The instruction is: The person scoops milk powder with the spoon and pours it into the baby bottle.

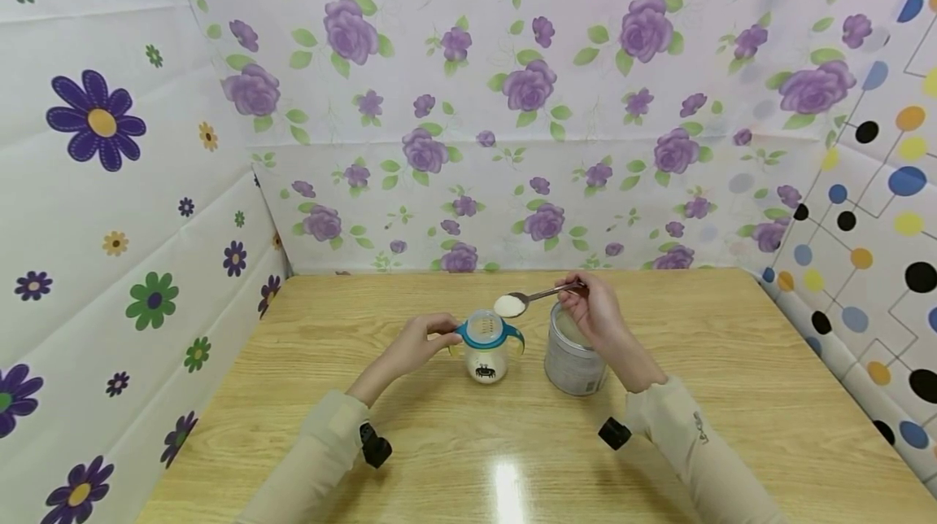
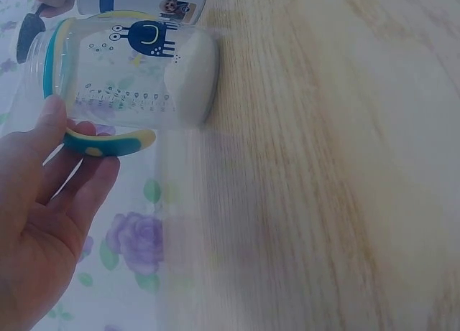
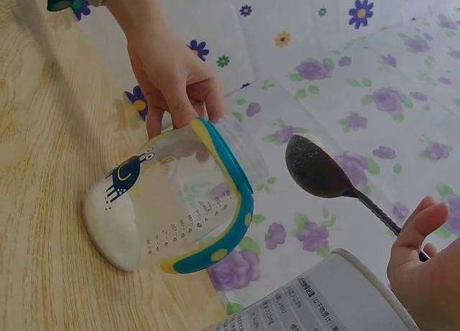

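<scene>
A clear baby bottle (image 1: 486,361) with a teal and yellow two-handled collar stands on the table, its top uncovered. White powder fills its lower part, seen in the left wrist view. My left hand (image 1: 423,342) pinches one bottle handle (image 2: 108,143) between thumb and fingers. In my right hand (image 1: 594,314) is a metal spoon (image 3: 320,169), gripped by its handle and heaped with white powder (image 1: 510,306). The spoon's bowl hangs just above and to the right of the bottle's mouth. Below the right hand stands an open tin (image 1: 574,361) with pale powder inside.
The wooden table (image 1: 329,320) meets a rose-patterned cloth wall (image 1: 468,141) at the back. Printed cloth walls rise on the left (image 1: 102,264) and right (image 1: 864,223) too. A black wrist camera (image 1: 376,446) sits at the left cuff, another (image 1: 614,433) at the right.
</scene>
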Available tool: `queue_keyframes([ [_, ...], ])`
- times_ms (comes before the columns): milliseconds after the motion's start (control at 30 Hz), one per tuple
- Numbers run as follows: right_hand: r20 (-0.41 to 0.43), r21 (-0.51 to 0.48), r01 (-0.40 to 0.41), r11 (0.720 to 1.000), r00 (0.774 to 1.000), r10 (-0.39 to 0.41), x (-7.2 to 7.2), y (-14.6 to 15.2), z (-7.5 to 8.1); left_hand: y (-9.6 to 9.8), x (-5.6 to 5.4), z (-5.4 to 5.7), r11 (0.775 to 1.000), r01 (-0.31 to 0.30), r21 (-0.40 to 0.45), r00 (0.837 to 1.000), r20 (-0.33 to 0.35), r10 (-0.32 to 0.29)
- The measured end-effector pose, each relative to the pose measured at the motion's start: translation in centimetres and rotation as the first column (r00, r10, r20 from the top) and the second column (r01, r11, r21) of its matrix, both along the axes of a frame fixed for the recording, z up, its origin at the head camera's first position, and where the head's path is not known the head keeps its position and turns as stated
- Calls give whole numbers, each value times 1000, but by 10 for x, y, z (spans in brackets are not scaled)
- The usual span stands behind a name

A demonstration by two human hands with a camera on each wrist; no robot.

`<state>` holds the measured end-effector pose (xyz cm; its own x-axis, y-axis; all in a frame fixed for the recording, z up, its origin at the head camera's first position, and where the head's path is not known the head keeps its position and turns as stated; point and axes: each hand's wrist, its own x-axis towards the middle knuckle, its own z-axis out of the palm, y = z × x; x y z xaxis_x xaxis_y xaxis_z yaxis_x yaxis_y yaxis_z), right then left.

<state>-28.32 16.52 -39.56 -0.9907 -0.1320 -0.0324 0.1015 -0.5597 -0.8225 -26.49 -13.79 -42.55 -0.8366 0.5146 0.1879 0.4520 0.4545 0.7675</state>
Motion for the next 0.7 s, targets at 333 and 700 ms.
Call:
queue_keyframes([
  [333,-13,17,1,1000,1000,-1,2,-6,0,0,-2,-3,1000,3,-4,1000,1,-3],
  [700,-35,56,-7,998,999,9,2,-13,0,-7,-26,-35,1000,-12,7,1000,-19,12],
])
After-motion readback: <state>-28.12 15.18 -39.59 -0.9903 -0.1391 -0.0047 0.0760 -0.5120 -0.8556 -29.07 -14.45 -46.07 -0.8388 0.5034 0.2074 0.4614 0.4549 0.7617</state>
